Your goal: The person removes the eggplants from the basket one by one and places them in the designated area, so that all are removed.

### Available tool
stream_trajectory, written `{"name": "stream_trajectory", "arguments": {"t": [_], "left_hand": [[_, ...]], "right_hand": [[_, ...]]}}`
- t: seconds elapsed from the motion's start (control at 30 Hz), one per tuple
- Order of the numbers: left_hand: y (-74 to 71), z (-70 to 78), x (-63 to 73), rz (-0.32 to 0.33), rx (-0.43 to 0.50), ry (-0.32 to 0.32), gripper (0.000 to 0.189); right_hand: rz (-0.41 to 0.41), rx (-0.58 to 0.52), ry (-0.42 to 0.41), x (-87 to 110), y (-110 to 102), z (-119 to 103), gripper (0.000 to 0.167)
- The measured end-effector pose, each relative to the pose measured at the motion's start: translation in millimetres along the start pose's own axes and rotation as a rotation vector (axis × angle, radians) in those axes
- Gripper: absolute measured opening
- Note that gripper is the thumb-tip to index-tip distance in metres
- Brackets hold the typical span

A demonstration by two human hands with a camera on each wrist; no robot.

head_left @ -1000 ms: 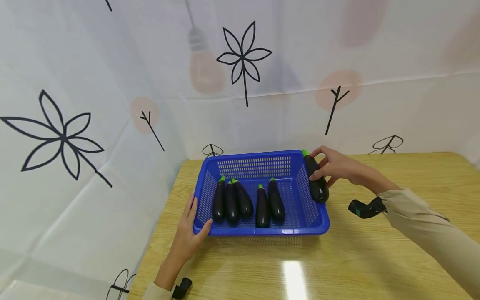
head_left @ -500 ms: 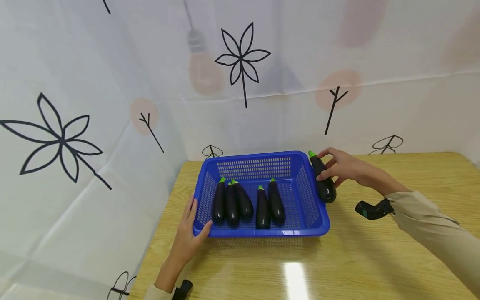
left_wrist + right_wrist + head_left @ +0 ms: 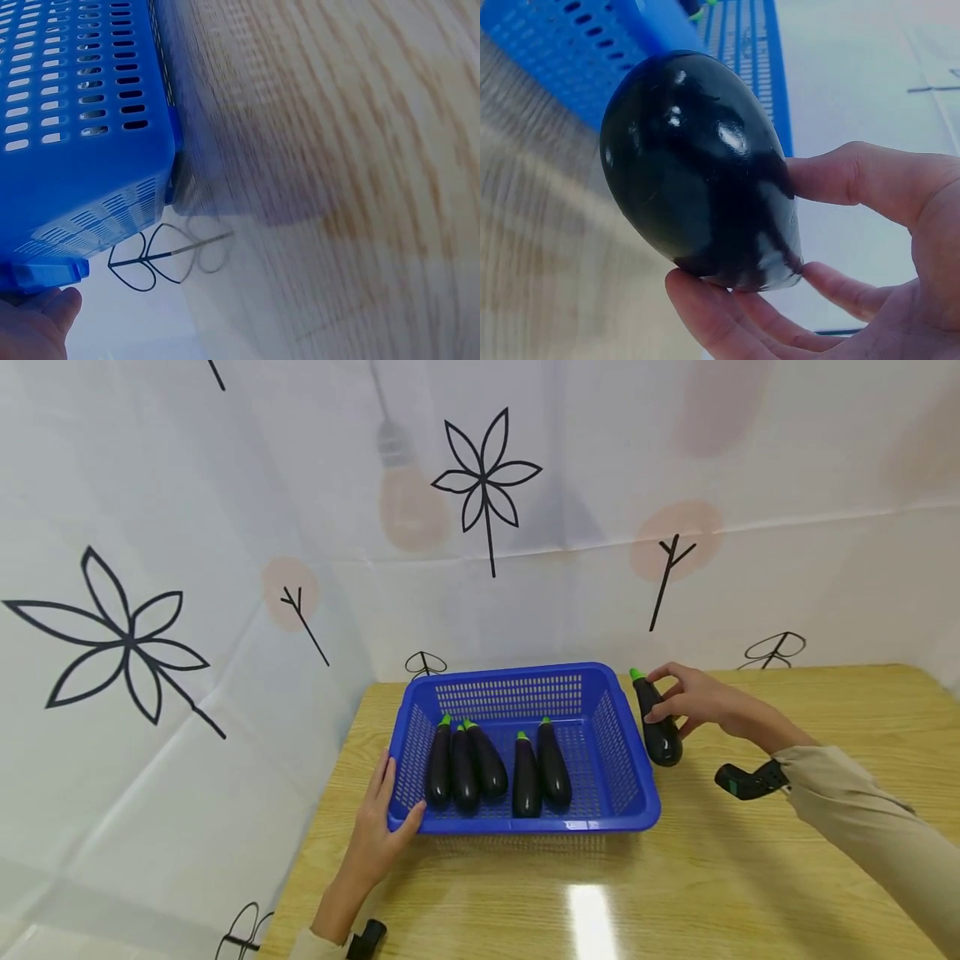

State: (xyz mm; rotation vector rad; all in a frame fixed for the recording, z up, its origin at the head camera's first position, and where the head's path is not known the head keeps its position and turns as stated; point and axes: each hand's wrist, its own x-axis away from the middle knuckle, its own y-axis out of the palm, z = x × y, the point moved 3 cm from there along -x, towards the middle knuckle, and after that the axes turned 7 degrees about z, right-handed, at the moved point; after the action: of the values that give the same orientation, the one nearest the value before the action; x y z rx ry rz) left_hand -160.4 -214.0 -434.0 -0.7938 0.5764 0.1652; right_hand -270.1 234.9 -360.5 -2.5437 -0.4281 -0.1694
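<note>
Gripping an eggplant (image 3: 660, 737) between thumb and fingers, rounded end protruding, the right hand (image 3: 697, 700) holds it beside the blue basket (image 3: 585, 825).

Blue perforated plastic rectangular basket (image 3: 510, 826) on pale wood-grain table (image 3: 750, 860), before white printed cloth backdrop (image 3: 585, 610). In basket, left part: three long black eggplants with green stems (image 3: 464, 777), side by side. Right of these, about mid-basket: two more black eggplants (image 3: 527, 785), side by side. All five lie stem ends toward the backdrop. Outside, just beside the right rim: single black eggplant (image 3: 663, 743), in the right hand (image 3: 697, 700). Left hand (image 3: 375, 827) at the basket's near-left corner.
</note>
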Motion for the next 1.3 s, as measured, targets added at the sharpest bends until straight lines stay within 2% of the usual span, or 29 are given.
{"name": "stream_trajectory", "arguments": {"t": [0.33, 0.5, 0.67, 0.87, 1.3], "left_hand": [[-0.7, -1.0, 0.5, -0.006, -0.011, -0.011, 0.078], [-1.9, -2.8, 1.0, -0.011, -0.005, -0.033, 0.078], [-2.2, -3.9, 2.1, 0.002, -0.015, -0.029, 0.078], [2.6, -3.2, -0.8, 0.000, 0.002, -0.002, 0.078], [2.2, -2.8, -1.3, 0.000, 0.016, -0.016, 0.077]], "right_hand": [[0.007, 0.016, -0.006, -14.6, 2, 40, 0.072], [0.020, 0.066, 0.004, -24.8, 8, 54, 0.073], [0.062, 0.169, -0.004, -30.5, 12, 63, 0.073], [0.110, 0.279, -0.010, -29.3, 10, 68, 0.070], [0.149, 0.330, -0.042, -27.0, 11, 54, 0.069]]}}
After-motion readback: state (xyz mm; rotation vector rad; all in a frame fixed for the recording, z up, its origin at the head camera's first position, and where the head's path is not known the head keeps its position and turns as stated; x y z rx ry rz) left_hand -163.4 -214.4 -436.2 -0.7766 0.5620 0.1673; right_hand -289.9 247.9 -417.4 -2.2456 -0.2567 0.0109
